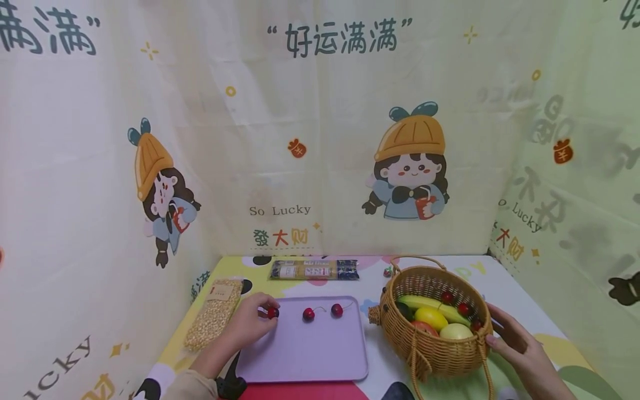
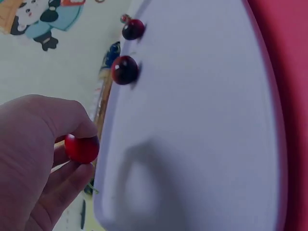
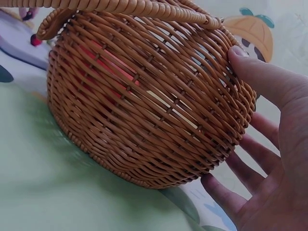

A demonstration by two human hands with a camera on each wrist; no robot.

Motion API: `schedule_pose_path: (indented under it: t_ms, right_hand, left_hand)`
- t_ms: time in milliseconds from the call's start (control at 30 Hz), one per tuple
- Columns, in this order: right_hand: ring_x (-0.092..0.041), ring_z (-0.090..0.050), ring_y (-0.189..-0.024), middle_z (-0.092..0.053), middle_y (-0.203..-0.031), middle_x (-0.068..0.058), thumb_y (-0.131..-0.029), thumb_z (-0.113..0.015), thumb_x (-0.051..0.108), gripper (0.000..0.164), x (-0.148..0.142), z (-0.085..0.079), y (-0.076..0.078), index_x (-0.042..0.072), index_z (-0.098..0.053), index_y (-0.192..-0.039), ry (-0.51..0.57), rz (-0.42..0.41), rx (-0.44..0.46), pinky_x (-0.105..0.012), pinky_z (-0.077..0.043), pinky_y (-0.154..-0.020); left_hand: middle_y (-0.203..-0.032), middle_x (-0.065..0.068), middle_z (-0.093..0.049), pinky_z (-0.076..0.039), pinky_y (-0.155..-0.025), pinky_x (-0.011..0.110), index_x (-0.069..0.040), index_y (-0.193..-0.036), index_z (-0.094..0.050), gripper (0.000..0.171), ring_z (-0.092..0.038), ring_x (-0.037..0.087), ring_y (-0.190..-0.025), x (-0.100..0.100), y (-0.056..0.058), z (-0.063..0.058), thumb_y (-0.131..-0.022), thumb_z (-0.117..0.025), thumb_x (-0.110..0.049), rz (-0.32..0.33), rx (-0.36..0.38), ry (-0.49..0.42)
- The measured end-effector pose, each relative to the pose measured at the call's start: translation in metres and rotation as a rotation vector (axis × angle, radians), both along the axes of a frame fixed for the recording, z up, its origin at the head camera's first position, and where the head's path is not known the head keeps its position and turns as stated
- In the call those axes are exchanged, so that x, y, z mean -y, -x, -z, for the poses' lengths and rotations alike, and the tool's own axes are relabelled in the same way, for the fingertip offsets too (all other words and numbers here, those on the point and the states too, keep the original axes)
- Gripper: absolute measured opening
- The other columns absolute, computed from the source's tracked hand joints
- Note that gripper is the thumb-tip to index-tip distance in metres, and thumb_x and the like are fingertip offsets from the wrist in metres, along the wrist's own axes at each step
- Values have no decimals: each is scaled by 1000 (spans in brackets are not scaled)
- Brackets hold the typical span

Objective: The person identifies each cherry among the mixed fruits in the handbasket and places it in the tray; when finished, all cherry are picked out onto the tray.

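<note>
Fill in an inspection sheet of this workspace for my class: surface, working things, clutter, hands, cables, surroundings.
Surface: table with a colourful printed top.
Working things: tray with two cherries on it; wicker basket containing mixed fruit, cherries among it.
Clutter: grain bag left of the tray; long packets behind it; small item near the basket, unclear.
Hands: left hand pinches a third cherry; right hand touches the basket's side.
Cables: nothing seen.
Surroundings: printed cloth behind and on both sides.
</note>
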State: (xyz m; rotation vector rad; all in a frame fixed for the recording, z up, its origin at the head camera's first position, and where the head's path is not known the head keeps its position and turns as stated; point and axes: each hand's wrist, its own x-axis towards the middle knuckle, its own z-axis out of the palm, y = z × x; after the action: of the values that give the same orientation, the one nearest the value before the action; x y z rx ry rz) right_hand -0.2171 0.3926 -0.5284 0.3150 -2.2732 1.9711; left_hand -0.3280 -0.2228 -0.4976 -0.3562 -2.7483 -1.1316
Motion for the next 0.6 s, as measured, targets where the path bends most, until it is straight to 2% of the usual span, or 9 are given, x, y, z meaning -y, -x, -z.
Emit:
schedule_pose_path:
  t_ms: [200,467,600]
  right_hand:
    - [27,-47,-131,-47,-153,37,-116,-51,4,66,-1,-1,0,12,-26,-177,-1,1,15,-17,-58,-95]
    - [28,-47,-130,-47,-152,38,-116,-51,6,65,0,-1,0,13,-27,-177,-18,14,24,-16,-57,-94]
    - [27,-48,-130,-48,-152,38,-116,-51,3,65,0,0,1,14,-28,-176,-3,6,17,-16,-57,-94]
  left_hand:
    - [-104,-6,-77,-66,-94,41,-18,-112,-81,25,-73,14,-101,4,4,8,-90,-91,-8,-31,40,34]
    - [-106,-2,-78,-65,-88,36,-14,-109,-81,24,-73,13,-99,2,13,15,-89,-91,-7,55,36,43]
    - [-109,-3,-75,-64,-88,35,-17,-110,-81,23,-70,12,-99,2,15,20,-90,-92,-10,52,58,53]
